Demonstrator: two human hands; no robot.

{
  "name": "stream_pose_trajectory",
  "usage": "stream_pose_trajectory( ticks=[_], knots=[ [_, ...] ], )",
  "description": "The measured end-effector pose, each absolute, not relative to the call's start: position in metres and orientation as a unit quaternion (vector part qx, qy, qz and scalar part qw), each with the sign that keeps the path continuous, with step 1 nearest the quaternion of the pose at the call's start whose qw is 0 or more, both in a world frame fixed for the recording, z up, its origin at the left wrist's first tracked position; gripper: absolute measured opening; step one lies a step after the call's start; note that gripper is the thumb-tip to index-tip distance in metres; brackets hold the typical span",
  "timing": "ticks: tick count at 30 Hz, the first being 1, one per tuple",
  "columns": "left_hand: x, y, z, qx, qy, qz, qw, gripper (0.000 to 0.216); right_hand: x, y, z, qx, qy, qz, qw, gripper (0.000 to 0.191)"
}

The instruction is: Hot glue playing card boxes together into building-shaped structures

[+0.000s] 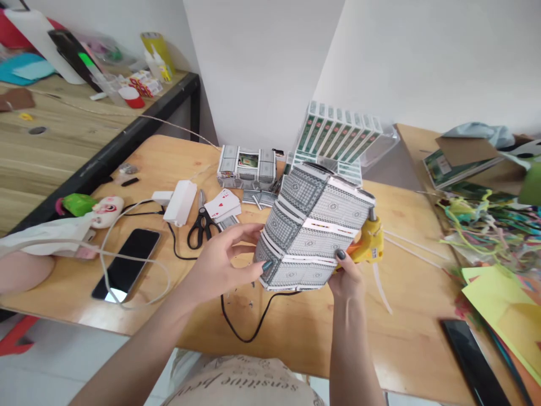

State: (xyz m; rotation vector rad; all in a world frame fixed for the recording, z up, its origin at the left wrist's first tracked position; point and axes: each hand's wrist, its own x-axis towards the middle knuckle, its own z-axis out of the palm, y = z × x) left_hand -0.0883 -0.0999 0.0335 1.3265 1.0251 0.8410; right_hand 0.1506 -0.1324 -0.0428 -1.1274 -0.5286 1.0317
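Note:
I hold a faceted structure (311,228) built from grey patterned playing cards above the wooden table (296,327). My left hand (224,260) grips its left lower edge, thumb on the front and fingers curled behind. My right hand (347,272) pinches its lower right corner. A yellow glue gun (368,241) lies just behind the right hand; its black cord (249,330) loops toward me.
Black scissors (202,224), loose playing cards (222,204), a white power adapter (180,202) and a phone (127,262) lie to the left. A smaller card block (247,167) and boxed decks (338,132) stand behind. Coloured paper (502,299) and shreds (490,225) fill the right.

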Motion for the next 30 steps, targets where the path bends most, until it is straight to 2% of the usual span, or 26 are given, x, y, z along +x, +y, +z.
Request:
stream_pose_trajectory(
  ticks=[11,25,30],
  knots=[
    [-0.0883,-0.0996,0.0246,0.598,0.444,0.344,0.572,0.049,0.1547,-0.1329,-0.046,-0.478,-0.228,0.468,0.707,0.029],
    [-0.0857,-0.0945,0.0276,0.653,0.478,0.273,0.519,0.051,0.1531,-0.1322,-0.0447,-0.482,-0.224,0.477,0.699,0.029],
    [-0.0854,-0.0939,0.0228,0.624,0.471,0.273,0.56,0.047,0.153,-0.1302,-0.0468,-0.476,-0.215,0.494,0.695,0.033]
  ],
)
